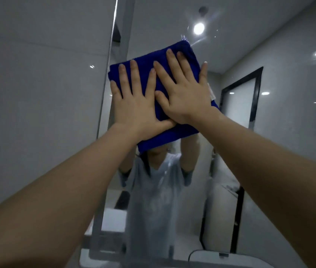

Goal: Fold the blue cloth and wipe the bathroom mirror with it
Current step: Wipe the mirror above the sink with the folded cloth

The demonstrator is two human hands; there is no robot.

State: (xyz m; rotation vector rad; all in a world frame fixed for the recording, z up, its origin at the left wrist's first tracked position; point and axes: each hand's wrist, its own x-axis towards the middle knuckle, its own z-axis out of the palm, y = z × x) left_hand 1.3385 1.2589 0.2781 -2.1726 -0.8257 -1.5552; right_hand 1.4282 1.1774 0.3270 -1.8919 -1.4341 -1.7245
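Left hand, right hand press cloth on mirror; tag blurred.

Deep-blue cloth, folded into a thick square, lies flat against the bathroom mirror, tilted with one corner toward 1 o'clock; faint streaks mark the glass just beyond that corner

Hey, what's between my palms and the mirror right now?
The folded blue cloth: the left hand and right hand press flat on it against the mirror, as the head view shows.
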